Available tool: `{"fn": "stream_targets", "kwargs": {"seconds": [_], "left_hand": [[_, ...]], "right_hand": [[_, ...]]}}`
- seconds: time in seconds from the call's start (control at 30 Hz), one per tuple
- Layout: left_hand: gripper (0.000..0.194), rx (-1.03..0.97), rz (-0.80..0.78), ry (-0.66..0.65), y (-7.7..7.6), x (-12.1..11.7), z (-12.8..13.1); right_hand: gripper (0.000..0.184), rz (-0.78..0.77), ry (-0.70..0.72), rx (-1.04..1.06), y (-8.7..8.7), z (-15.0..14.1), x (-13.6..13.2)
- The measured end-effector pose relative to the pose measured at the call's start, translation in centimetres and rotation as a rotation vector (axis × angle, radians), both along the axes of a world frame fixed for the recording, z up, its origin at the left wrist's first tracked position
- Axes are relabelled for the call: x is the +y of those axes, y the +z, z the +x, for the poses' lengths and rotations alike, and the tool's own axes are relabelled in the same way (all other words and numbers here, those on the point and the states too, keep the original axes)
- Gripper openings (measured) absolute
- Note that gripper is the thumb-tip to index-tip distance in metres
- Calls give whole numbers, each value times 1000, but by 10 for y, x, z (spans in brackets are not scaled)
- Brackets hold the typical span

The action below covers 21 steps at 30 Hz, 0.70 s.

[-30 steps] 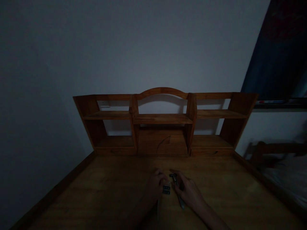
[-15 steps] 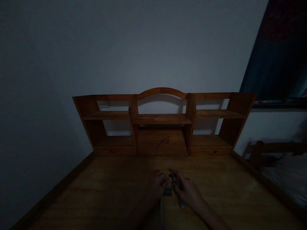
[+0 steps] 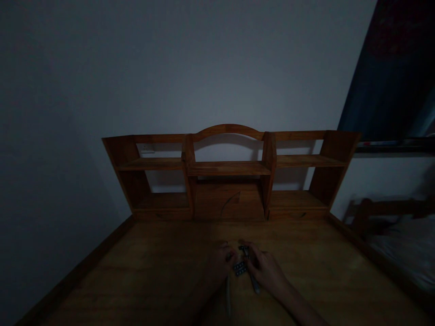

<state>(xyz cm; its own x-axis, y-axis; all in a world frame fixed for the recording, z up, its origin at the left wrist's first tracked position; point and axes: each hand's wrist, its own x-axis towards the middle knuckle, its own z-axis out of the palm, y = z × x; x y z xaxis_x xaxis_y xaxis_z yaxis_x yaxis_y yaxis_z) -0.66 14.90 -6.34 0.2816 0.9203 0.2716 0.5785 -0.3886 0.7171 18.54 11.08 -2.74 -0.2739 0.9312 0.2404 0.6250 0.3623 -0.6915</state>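
Head view, dim light. Left hand [image 3: 220, 263] curled low on the wooden desk [image 3: 142, 276], fingertips pinching a small dark metal block [image 3: 239, 268] held just above the desktop. Right hand [image 3: 267, 270] closed around a slim metal tool [image 3: 249, 270], its T-shaped head [image 3: 244, 248] poking out past the fingers, tip right beside the block. Both hands nearly touching mid-desk. Behind them, a wooden shelf unit [image 3: 229, 170] against the wall. Too dark for finer detail.

Dim home bedroom or study, wooden desk [image 3: 152, 271] with a shelved hutch [image 3: 229, 174] against a plain wall [image 3: 170, 68], bed frame [image 3: 387, 213] and bedding to the right
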Motion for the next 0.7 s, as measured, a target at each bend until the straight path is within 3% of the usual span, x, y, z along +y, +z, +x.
{"fn": "stream_targets", "kwargs": {"seconds": [0.33, 0.7], "left_hand": [[16, 5, 34, -35, -3, 1, 0], [14, 48, 38, 18, 6, -4, 2]], "right_hand": [[50, 11, -1, -26, -9, 2, 4], [47, 7, 15, 21, -2, 1, 1]]}}
